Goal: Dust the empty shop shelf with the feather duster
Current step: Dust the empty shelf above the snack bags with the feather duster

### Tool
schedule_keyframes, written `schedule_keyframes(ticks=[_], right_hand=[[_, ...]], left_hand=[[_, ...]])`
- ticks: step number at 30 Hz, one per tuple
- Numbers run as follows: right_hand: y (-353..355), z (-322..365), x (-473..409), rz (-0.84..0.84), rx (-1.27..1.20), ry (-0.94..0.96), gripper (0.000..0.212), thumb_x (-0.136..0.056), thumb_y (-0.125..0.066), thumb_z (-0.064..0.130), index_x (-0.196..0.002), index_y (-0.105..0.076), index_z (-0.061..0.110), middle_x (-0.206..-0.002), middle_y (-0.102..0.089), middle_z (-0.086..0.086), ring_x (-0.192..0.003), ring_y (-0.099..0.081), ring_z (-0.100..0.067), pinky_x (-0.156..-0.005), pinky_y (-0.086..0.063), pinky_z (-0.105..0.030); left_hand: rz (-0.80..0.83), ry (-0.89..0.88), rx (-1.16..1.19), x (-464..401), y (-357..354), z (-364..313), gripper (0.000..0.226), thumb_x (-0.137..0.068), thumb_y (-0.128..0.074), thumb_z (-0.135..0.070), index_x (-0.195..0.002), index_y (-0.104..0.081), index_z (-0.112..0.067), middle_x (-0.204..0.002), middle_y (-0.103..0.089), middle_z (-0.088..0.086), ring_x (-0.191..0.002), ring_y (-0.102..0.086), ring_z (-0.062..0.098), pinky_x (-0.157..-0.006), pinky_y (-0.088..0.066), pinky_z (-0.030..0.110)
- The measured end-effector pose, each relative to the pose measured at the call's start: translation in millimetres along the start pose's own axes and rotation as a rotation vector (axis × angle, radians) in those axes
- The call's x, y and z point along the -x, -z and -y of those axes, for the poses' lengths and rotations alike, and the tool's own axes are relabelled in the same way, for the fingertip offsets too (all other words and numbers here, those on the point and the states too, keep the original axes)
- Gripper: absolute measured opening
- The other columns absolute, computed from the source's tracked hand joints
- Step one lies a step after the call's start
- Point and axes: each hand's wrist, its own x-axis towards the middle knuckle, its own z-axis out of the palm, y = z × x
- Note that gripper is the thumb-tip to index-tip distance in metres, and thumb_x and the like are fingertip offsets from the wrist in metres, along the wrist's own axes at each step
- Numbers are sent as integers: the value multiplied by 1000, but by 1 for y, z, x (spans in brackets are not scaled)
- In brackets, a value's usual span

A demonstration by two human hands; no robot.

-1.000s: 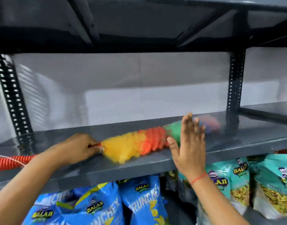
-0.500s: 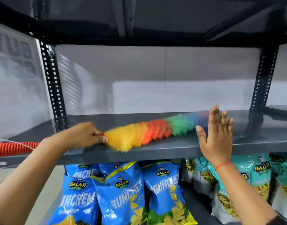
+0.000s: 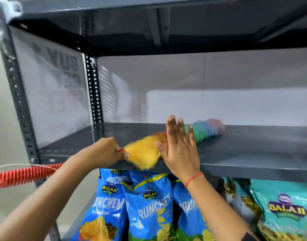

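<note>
A rainbow feather duster (image 3: 144,153) lies along the empty grey metal shelf (image 3: 244,150), its yellow end near the front edge and its blue and pink tip reaching toward the back. My left hand (image 3: 105,153) grips the duster where the feathers meet the red ribbed handle (image 3: 22,175), which sticks out to the left past my forearm. My right hand (image 3: 179,146) is held flat with fingers spread in front of the duster's middle, hiding the red and orange feathers. It holds nothing.
Perforated dark uprights (image 3: 93,91) frame the shelf's left end, with a translucent side panel (image 3: 52,94) and a white back wall. Another shelf (image 3: 166,23) sits overhead. Below stand blue snack bags (image 3: 149,209) and teal snack bags (image 3: 284,211).
The view has swung left toward the shelf's left end. The duster has swept so its tip angles further back. My right hand has moved left, now in front of the duster's middle.
</note>
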Motion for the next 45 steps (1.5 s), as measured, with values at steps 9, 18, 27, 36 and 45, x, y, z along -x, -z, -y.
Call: schedule_keyframes(ticks=[9, 18, 27, 36, 45], right_hand=[[1, 0, -2, 35, 14, -66, 72, -91, -27, 49, -138, -28, -5, -142, -37, -21, -132, -29, -34, -107, -7, -44], [0, -1, -2, 52, -9, -62, 73, -90, -30, 49, -138, -29, -6, -141, -37, -24, -132, -29, -36, -108, -3, -45], [-17, 51, -15, 84, -199, 46, 70, -88, -30, 45, -134, -35, -7, -138, -39, -26, -128, -35, -40, -106, -8, -46], [-33, 65, -14, 129, -174, 58, 69, -89, -29, 44, -132, -37, -9, -135, -43, -27, -127, -38, -38, -107, -14, -50], [-33, 65, -13, 140, -173, 96, 71, -89, -28, 47, -135, -33, -8, -138, -39, -26, -130, -34, -37, -107, -8, -47]], left_hand=[[-251, 261, 52, 28, 17, 6, 37, -90, -56, -39, -71, -63, -9, -61, -49, 7, -65, -51, 29, -60, -38, 28], [-77, 415, -54, 55, 13, -3, 37, -92, -54, -38, -70, -59, -9, -56, -45, 0, -55, -50, 18, -54, -39, 27], [-315, 448, -101, 66, 10, -6, 38, -91, -51, -45, -94, -68, -11, -90, -64, 15, -77, -58, 33, -66, -43, 31], [-310, 524, -208, 68, 20, 33, 38, -92, -50, -43, -98, -70, -11, -91, -69, 9, -73, -61, 27, -64, -47, 31], [-327, 545, -325, 88, 9, 33, 36, -92, -45, -51, -99, -69, -26, -90, -67, 1, -73, -56, 20, -65, -44, 28]])
